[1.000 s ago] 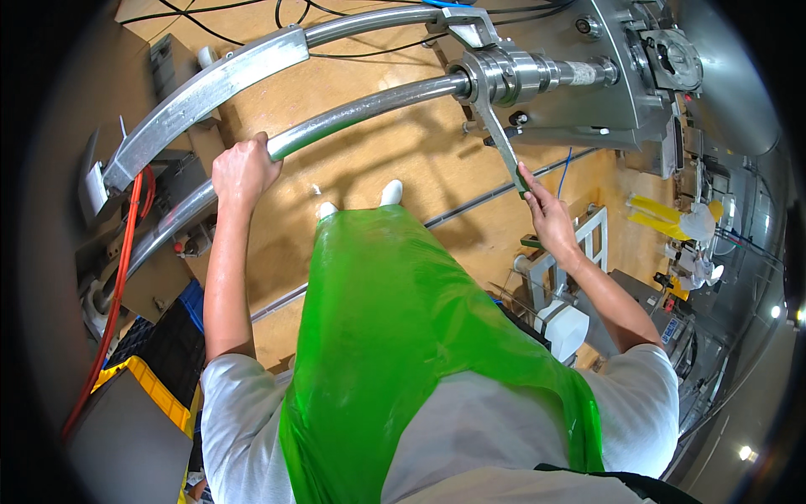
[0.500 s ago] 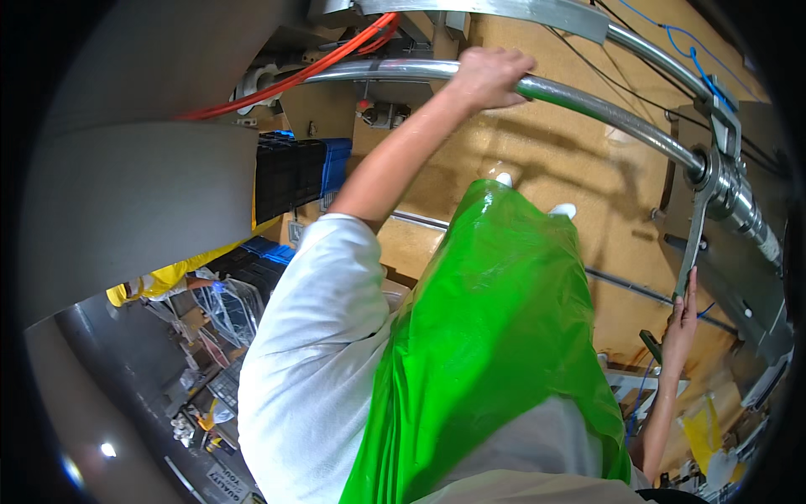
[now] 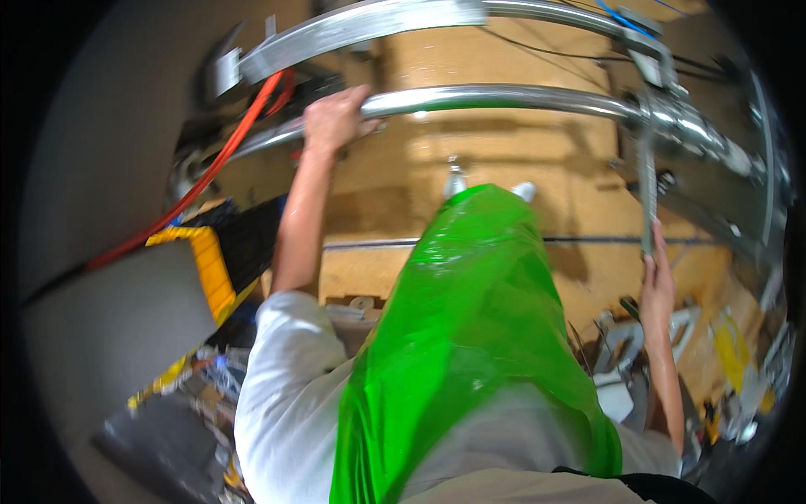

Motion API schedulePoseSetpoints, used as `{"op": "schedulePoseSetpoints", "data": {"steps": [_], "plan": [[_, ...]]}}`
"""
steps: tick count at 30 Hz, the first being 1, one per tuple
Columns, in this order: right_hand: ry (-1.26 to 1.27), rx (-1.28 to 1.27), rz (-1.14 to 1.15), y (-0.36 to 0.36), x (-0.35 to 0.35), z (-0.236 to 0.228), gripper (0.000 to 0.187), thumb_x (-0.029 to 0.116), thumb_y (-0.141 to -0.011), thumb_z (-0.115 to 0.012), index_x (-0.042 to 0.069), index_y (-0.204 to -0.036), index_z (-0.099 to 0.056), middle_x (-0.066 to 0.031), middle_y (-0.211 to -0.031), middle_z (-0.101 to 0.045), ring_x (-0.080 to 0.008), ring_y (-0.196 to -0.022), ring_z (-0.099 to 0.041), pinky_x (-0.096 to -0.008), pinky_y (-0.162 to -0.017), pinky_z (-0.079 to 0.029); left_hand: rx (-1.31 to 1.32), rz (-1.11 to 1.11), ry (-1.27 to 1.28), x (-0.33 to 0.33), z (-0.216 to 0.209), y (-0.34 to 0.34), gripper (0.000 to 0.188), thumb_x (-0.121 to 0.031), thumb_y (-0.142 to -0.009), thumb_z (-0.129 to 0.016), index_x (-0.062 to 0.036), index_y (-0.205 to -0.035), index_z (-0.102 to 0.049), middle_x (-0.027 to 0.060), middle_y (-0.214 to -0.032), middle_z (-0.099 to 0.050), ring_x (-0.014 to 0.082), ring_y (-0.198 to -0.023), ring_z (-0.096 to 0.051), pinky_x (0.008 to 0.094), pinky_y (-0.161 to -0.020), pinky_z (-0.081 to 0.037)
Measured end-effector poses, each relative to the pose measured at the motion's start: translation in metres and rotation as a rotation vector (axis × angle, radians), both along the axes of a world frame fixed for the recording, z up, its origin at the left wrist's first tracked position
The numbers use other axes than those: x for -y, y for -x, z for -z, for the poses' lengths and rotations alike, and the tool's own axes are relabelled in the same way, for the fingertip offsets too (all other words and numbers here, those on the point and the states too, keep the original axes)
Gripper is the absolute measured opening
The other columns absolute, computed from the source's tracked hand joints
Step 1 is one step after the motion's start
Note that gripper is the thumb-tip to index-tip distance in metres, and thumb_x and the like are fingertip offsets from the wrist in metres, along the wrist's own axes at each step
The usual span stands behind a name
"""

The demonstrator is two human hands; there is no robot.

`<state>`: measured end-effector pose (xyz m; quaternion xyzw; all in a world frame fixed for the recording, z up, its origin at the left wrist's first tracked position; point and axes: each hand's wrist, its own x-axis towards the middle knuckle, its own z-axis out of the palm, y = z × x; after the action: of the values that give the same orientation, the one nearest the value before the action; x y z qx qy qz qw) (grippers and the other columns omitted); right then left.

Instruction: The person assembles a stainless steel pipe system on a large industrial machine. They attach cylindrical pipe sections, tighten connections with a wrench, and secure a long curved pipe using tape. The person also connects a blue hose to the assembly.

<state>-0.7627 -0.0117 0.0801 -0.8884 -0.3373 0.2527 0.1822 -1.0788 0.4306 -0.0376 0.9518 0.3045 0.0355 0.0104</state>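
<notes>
My left hand (image 3: 333,120) grips a curved shiny metal pipe (image 3: 504,98) that runs across the upper part of the view. My right hand (image 3: 657,281) is closed on the lower end of a long metal wrench handle (image 3: 646,197). The handle rises to a fitting (image 3: 663,113) where the pipe meets a metal machine. A glossy green apron (image 3: 470,336) over a white shirt covers my front, and the toes of my white shoes (image 3: 525,191) show past it.
A second curved metal rail (image 3: 369,25) arcs above the pipe, with an orange cable (image 3: 227,151) beside it. A grey panel (image 3: 101,328) and a yellow-and-black crate (image 3: 210,252) sit at the left. Small parts and yellow items (image 3: 730,353) clutter the wooden floor at the right.
The view has swung back to the right, so pipe and fitting now lie across the top. Both hands keep their grips: left on the pipe, right on the wrench handle.
</notes>
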Motion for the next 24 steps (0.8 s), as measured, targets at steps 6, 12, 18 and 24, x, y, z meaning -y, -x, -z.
{"op": "schedulePoseSetpoints", "data": {"steps": [6,12,18,24], "plan": [[0.151,-0.109,0.155,0.002,-0.016,-0.023,0.049,0.011,-0.101,-0.043,0.022,-0.148,-0.037,-0.0061,-0.15,-0.042,-0.0302,-0.136,-0.04,-0.0366,-0.111,-0.034,0.045,0.008,-0.029,0.0,0.003,-0.006,0.04,-0.036,-0.065,-0.081,-0.0171,-0.095,-0.063,0.0021,-0.081,-0.068,0.0236,-0.074,-0.069,0.0384,-0.06,-0.054],[0.033,-0.015,0.074,0.004,-0.007,-0.017,0.048,0.011,-0.1,-0.044,0.023,-0.146,-0.038,-0.0105,-0.145,-0.044,-0.0406,-0.123,-0.046,-0.0438,-0.1,-0.045,0.082,0.012,-0.028,0.003,-0.003,-0.012,0.031,-0.036,-0.07,-0.075,-0.0124,-0.081,-0.059,0.0032,-0.075,-0.066,0.0251,-0.07,-0.067,0.0386,-0.059,-0.053],[0.096,-0.008,0.106,0.004,-0.005,-0.013,0.048,0.012,-0.1,-0.046,0.024,-0.146,-0.039,-0.0121,-0.139,-0.05,-0.0395,-0.115,-0.054,-0.0426,-0.093,-0.049,0.046,-0.012,-0.059,0.007,-0.006,-0.008,0.031,-0.035,-0.069,-0.076,-0.012,-0.082,-0.059,0.0028,-0.074,-0.064,0.0242,-0.069,-0.066,0.0377,-0.059,-0.052],[0.106,0.057,0.133,0.01,0.015,0.036,0.048,0.01,-0.099,-0.048,0.02,-0.145,-0.04,-0.008,-0.142,-0.048,-0.0391,-0.115,-0.053,-0.0414,-0.094,-0.051,0.052,-0.007,-0.072,0.005,-0.003,-0.009,0.031,-0.035,-0.068,-0.076,-0.0124,-0.081,-0.058,0.0029,-0.074,-0.064,0.0235,-0.069,-0.067,0.0374,-0.059,-0.052]]}}
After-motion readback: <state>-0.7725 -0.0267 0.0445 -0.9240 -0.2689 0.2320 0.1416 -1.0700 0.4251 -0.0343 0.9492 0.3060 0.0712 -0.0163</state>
